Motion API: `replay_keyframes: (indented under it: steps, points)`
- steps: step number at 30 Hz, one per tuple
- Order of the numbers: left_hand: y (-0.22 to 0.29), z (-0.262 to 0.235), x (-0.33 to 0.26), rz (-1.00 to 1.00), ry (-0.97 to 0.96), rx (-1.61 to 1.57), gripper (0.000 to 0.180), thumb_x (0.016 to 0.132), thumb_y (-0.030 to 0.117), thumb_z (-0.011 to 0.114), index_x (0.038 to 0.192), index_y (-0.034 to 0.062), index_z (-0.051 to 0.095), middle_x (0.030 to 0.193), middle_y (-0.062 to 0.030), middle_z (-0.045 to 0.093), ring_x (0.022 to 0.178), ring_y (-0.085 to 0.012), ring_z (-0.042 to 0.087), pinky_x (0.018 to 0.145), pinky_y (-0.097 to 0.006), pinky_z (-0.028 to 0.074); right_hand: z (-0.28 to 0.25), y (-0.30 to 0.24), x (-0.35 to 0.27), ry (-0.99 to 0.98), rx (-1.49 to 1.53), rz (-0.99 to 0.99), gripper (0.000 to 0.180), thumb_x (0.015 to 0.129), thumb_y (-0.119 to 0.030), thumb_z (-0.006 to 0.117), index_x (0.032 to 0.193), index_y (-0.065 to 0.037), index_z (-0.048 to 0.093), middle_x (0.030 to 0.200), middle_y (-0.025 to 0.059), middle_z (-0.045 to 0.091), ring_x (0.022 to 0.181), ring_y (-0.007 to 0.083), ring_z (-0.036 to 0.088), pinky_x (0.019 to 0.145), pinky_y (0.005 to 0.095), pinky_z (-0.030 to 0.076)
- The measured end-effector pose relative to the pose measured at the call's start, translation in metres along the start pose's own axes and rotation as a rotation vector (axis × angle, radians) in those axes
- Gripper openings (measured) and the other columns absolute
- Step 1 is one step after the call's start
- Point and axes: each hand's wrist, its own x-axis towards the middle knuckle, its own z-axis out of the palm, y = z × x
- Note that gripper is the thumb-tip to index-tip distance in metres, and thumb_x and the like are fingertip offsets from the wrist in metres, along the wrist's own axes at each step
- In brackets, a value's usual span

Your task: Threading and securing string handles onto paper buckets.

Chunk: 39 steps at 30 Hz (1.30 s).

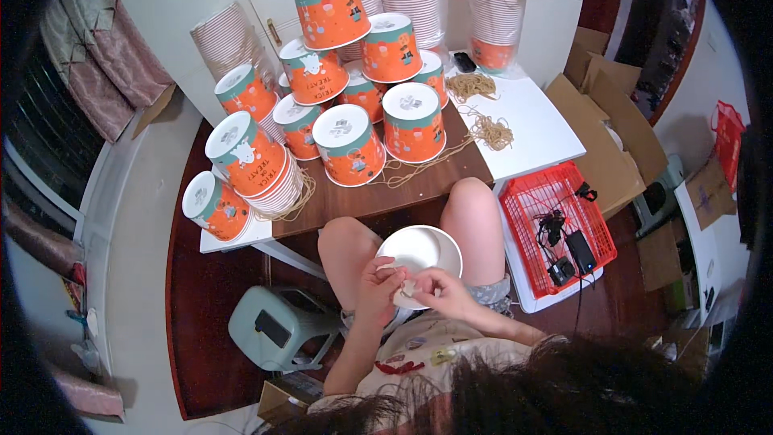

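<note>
A white paper tub (418,246) rests on my lap with its open mouth up, plain white inside. Over its near rim both hands come together, fingertips almost meeting. My left hand (380,283) is closed in a pinch at the tub's left side; what its fingers hold is too small to make out. From the right, my right hand (445,293) pinches a small white piece (409,287), thin and crumpled-looking, between thumb and finger. Part of the tub's near wall is hidden behind the hands.
Orange and green printed tubs (349,143) stand upside down in a pile on the brown table (362,207). Loose tan cord (491,130) lies beside them. Wrapped tub stacks (498,0) stand behind. A red basket (527,225) with black cables is right; a stool (256,306) holds a phone.
</note>
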Motion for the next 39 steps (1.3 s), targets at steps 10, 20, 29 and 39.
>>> replay_keyframes:
  steps: [10, 20, 29, 39]
  points:
    - [-0.001, 0.000, 0.008, 0.138, -0.074, 0.164, 0.026, 0.074, -0.006, 0.057, 0.099, 0.0006, 0.051, 0.088, -0.0111, 0.061, 0.077, -0.0136, 0.059, 0.068, -0.023, 0.047, 0.016, 0.001, 0.032, 0.012, 0.607, -0.114, 0.017, 0.083, -0.011, 0.053, 0.098, -0.005, 0.049, 0.080, 0.0007, 0.051, 0.069, 0.0084, 0.049, 0.065, 0.0233, 0.041]
    - [0.026, -0.015, 0.038, 0.551, 0.070, 1.196, 0.022, 0.078, 0.015, 0.058, 0.094, 0.0009, 0.058, 0.084, -0.0118, 0.061, 0.079, -0.0208, 0.057, 0.070, -0.030, 0.045, 0.002, 0.009, 0.050, 0.246, 0.099, -0.124, 0.012, 0.083, -0.016, 0.055, 0.079, -0.006, 0.058, 0.061, -0.0084, 0.044, 0.053, 0.0008, 0.036, 0.045, 0.0184, 0.029]
    - [0.013, -0.036, 0.035, 0.369, -0.066, 1.300, 0.021, 0.077, 0.015, 0.056, 0.094, 0.0038, 0.060, 0.069, -0.0123, 0.059, 0.062, -0.0213, 0.057, 0.058, -0.031, 0.044, -0.017, 0.006, 0.071, 0.264, -0.300, -0.226, 0.010, 0.077, -0.015, 0.058, 0.080, -0.006, 0.060, 0.052, -0.0038, 0.042, 0.048, 0.0044, 0.037, 0.044, 0.0231, 0.032]
    - [0.000, -0.033, -0.017, 0.285, 0.206, 1.257, 0.027, 0.071, 0.007, 0.055, 0.097, -0.0018, 0.053, 0.073, -0.0092, 0.060, 0.059, -0.0167, 0.058, 0.056, -0.027, 0.047, 0.009, -0.012, 0.047, 0.127, -0.655, -0.125, 0.011, 0.071, -0.019, 0.057, 0.078, -0.012, 0.062, 0.069, 0.0092, 0.061, 0.064, 0.0274, 0.060, 0.059, 0.0367, 0.048]
